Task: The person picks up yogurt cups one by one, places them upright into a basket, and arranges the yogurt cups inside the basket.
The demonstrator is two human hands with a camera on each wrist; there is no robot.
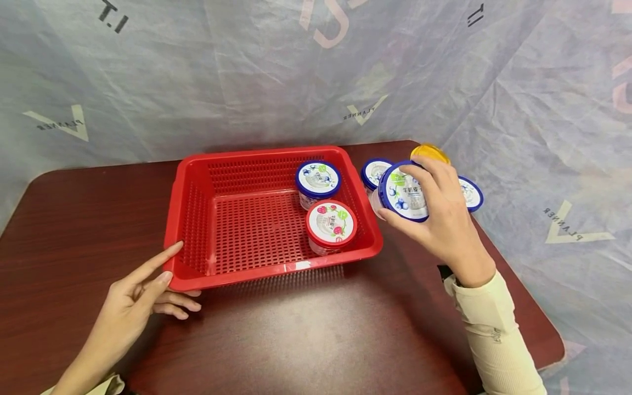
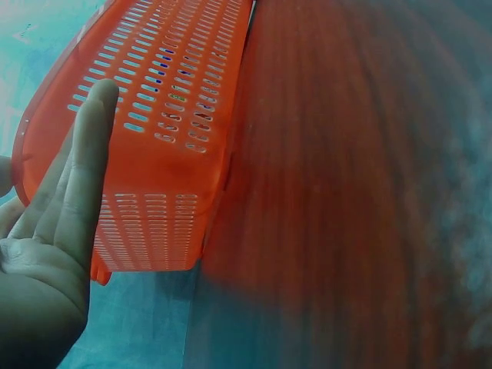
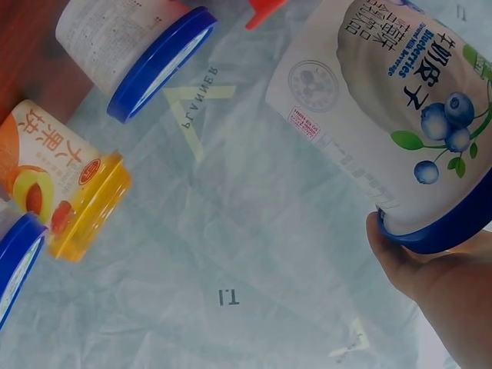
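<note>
My right hand grips a blueberry yogurt cup by its blue lid, tilted above the table to the right of the red basket. In the right wrist view, fingers curl at the lid rim of this white cup. My left hand touches the basket's near left corner, with index finger and thumb at the rim and the other fingers outside below it. Inside the basket, at its right end, stand a blue-lidded cup and a red-lidded cup.
Beyond the held cup, a blue-lidded cup, a yellow-lidded cup and another blue-lidded cup stand near the right table edge. A grey printed sheet hangs behind the dark wooden table.
</note>
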